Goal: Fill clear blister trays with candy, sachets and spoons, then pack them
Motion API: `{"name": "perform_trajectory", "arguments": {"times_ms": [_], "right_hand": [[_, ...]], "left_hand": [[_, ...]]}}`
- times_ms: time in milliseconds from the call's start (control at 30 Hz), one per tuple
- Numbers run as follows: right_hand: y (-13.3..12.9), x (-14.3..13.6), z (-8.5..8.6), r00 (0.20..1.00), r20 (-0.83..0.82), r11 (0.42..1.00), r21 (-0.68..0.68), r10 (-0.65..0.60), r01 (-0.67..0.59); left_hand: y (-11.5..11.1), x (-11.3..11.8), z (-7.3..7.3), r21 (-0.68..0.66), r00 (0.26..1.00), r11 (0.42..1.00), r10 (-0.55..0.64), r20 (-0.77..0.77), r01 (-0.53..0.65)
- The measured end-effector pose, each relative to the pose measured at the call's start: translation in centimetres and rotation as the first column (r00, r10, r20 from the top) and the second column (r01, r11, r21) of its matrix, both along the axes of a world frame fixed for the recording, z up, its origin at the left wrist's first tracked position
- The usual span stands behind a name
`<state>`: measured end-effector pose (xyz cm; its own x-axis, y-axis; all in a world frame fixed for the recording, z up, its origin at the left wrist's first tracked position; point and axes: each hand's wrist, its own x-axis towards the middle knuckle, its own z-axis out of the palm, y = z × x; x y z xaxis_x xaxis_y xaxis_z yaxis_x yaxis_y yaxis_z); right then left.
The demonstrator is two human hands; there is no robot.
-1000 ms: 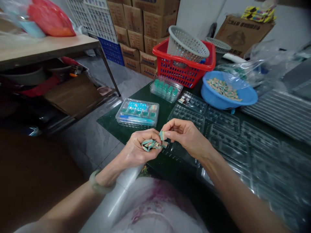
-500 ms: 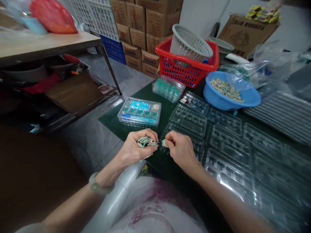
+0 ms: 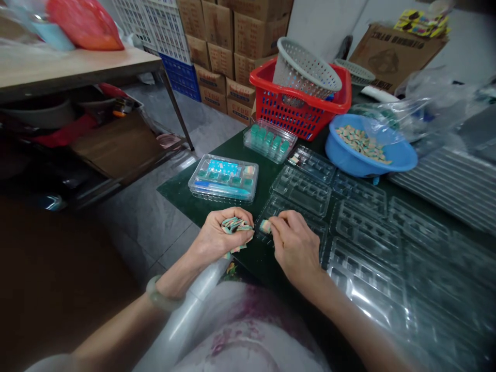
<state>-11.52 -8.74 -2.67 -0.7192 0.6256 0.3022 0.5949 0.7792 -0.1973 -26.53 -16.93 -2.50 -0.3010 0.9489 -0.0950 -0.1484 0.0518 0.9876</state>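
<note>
My left hand (image 3: 222, 235) is closed round a bunch of small pastel-striped squares (image 3: 234, 225), which look like soft candy; some stick out below the palm. Just to the right, the thumb and fingers of my right hand (image 3: 294, 240) pinch the edge of a few stacked pastel-striped squares (image 3: 265, 226). These sit at the left end of a clear plastic tray (image 3: 284, 206) with small compartments, partly hidden by my right hand. Beyond my left hand lies a packed clear box (image 3: 223, 178) with green pieces, a blue patterned packet and a blue stick-like item.
More clear trays (image 3: 368, 227) cover the right of the dark green table (image 3: 176, 188). Farther back stand a blue basin (image 3: 349, 155) of striped squares, a red basket (image 3: 287, 113) holding a grey strainer (image 3: 306, 67), and a clear box of green pieces (image 3: 270, 140).
My right hand has moved slightly right and down to the tray, bringing the pinched squares into its left end. My left hand keeps its bunch and has barely moved.
</note>
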Motion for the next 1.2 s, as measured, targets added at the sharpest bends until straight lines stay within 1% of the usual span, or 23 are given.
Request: {"name": "perform_trajectory", "arguments": {"times_ms": [100, 167, 200, 267, 333, 400, 433, 533, 567, 600, 633, 667, 733, 767, 800, 833, 900, 967, 1033, 1067, 1133, 1200], "right_hand": [[0.1, -0.1, 0.1, 0.986, 0.117, 0.992, 0.026, 0.118, -0.121], [0.2, -0.2, 0.4, 0.983, 0.118, 0.990, -0.006, 0.141, -0.142], [0.2, -0.3, 0.8, 0.989, 0.070, 0.991, -0.036, 0.130, -0.128], [0.1, -0.4, 1.7, 0.990, -0.090, 0.985, -0.123, 0.107, -0.117], [-0.3, -0.6, 2.6, 0.968, -0.224, 0.960, -0.226, 0.114, -0.165], [-0.7, -0.9, 3.2, 0.951, -0.276, 0.924, -0.308, 0.141, -0.226], [-0.8, -1.0, 3.3, 0.950, -0.280, 0.910, -0.341, 0.140, -0.235], [-0.9, -1.5, 3.1, 0.953, -0.292, 0.881, -0.426, 0.084, -0.208], [-0.8, -1.6, 2.9, 0.951, -0.303, 0.859, -0.468, 0.064, -0.207], [-0.6, -1.6, 2.8, 0.946, -0.322, 0.824, -0.524, 0.045, -0.217], [-0.4, -1.6, 2.7, 0.938, -0.347, 0.773, -0.589, 0.024, -0.237], [-0.1, -1.6, 2.6, 0.927, -0.375, 0.710, -0.654, -0.001, -0.264], [0.5, -1.5, 2.6, 0.908, -0.416, 0.585, -0.749, -0.049, -0.311], [0.7, -1.4, 2.5, 0.903, -0.425, 0.547, -0.772, -0.067, -0.323], [0.9, -1.3, 2.5, 0.901, -0.427, 0.532, -0.782, -0.078, -0.325], [1.0, -1.3, 2.4, 0.903, -0.423, 0.535, -0.782, -0.078, -0.320], [1.1, -1.3, 2.3, 0.916, -0.394, 0.572, -0.768, -0.068, -0.288], [1.1, -1.4, 2.2, 0.937, -0.342, 0.642, -0.733, -0.064, -0.224], [1.2, -1.5, 2.2, 0.955, -0.289, 0.717, -0.679, -0.065, -0.157], [1.2, -1.5, 2.3, 0.960, -0.272, 0.744, -0.654, -0.064, -0.136], [1.3, -1.5, 2.5, 0.960, -0.273, 0.773, -0.622, -0.064, -0.125], [1.3, -1.4, 2.6, 0.951, -0.305, 0.768, -0.621, -0.047, -0.161]], "left_hand": [[0.2, 0.1, 0.1, -0.033, 0.999, 0.999, 0.002, 0.042, -0.001], [0.2, 0.1, 0.2, -0.049, 0.999, 0.999, 0.000, 0.037, 0.002], [0.2, 0.1, 0.2, -0.056, 0.999, 0.998, -0.005, 0.035, 0.007], [0.2, 0.1, 0.2, -0.071, 0.999, 0.997, -0.023, 0.030, 0.025], [0.2, 0.1, 0.1, -0.089, 0.999, 0.995, -0.039, 0.020, 0.040], [0.2, 0.3, 0.2, -0.110, 0.999, 0.993, -0.045, -0.001, 0.045], [0.2, 0.4, 0.3, -0.117, 0.999, 0.992, -0.046, -0.015, 0.044], [0.2, 0.7, 0.7, -0.105, 0.997, 0.994, -0.048, -0.061, 0.042], [0.3, 0.8, 0.9, -0.096, 0.996, 0.994, -0.049, -0.071, 0.042], [0.2, 0.8, 1.0, -0.094, 0.996, 0.995, -0.049, -0.070, 0.042], [0.2, 0.7, 1.0, -0.099, 0.997, 0.994, -0.049, -0.055, 0.044], [0.2, 0.6, 1.0, -0.109, 0.998, 0.993, -0.053, -0.023, 0.050], [0.1, 0.3, 0.8, -0.131, 0.995, 0.988, -0.068, 0.077, 0.078], [0.0, 0.1, 0.7, -0.136, 0.987, 0.986, -0.079, 0.140, 0.098], [0.0, -0.1, 0.5, -0.138, 0.975, 0.983, -0.091, 0.202, 0.120], [-0.1, -0.3, 0.3, -0.141, 0.961, 0.980, -0.100, 0.259, 0.140], [0.0, -0.6, 0.1, -0.155, 0.934, 0.974, -0.102, 0.343, 0.164], [0.1, -0.5, -0.1, -0.182, 0.927, 0.970, -0.085, 0.366, 0.160], [0.2, -0.4, -0.2, -0.213, 0.940, 0.970, -0.041, 0.339, 0.119], [0.3, -0.3, -0.2, -0.225, 0.948, 0.970, -0.016, 0.319, 0.092], [0.4, -0.2, -0.2, -0.238, 0.956, 0.970, 0.018, 0.294, 0.055], [0.5, -0.1, -0.1, -0.249, 0.957, 0.967, 0.025, 0.290, 0.050]]}}
